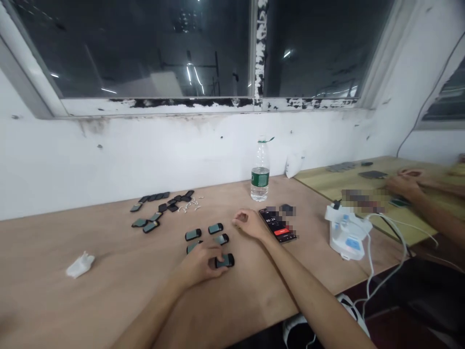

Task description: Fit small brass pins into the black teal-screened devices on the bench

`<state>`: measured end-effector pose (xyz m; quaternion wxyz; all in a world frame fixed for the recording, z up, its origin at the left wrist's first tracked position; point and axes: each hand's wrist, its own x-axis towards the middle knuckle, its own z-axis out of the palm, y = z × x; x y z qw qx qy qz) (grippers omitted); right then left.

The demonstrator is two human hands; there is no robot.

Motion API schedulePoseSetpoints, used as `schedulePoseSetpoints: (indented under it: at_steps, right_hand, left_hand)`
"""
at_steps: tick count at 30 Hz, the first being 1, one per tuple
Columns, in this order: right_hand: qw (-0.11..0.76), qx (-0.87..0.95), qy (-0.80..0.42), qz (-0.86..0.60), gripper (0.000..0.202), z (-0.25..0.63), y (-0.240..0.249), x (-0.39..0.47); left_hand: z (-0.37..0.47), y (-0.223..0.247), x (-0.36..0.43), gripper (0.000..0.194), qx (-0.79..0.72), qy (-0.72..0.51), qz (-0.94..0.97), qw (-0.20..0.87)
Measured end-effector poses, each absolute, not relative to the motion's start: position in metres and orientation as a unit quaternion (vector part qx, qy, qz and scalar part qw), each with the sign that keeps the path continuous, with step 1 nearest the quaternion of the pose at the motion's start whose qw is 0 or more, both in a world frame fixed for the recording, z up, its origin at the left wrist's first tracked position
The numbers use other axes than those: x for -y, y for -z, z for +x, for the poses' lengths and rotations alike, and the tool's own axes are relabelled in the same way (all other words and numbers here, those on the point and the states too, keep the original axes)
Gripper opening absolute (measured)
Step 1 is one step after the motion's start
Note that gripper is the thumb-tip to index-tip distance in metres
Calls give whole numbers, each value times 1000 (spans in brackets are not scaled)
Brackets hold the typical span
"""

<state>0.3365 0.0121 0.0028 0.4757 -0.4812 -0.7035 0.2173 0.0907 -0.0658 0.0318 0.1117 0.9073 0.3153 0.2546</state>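
Note:
My left hand (205, 259) is closed at the edge of a small black device with a grey-green face (225, 261), which lies low over the table; its palm partly covers another such device (192, 246). Further up are similar small devices, one (193, 234) on the left, one (215, 228) at the top and one (221, 239) just above my fingers. My right hand (250, 223) rests on the table beside a phone, its thumb and forefinger curled together. Whatever those fingertips may hold is too small to make out.
Black pieces (176, 199), small white parts (189, 206) and more devices (150, 226) lie at the back left. A crumpled white tissue (80, 265), a water bottle (260, 177), a phone (278, 225) and a white power strip (345, 232) with cables stand around. Another person's hands (405, 184) are at right.

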Motion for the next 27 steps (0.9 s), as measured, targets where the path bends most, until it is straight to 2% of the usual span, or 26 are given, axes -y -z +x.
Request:
schedulePoseSetpoints:
  at_steps: [7,16,22,27]
  right_hand:
    - [422,741,-95,-513,5,329,2,-14]
    - [395,787,-132,-455,12,339,-6,-8]
    - [360,791,-122,-480,17,340,-8,-6]
    - [375,791,-122,-469,12,338,-10,-3]
  left_hand:
    - [92,-29,65,21,-322,-231,906,149]
    - [93,-30,66,23,-349,-208,900,159]
    - [90,-30,66,31,-343,-220,899,164]
    - [75,-44,61,36,-347,-192,903,169]
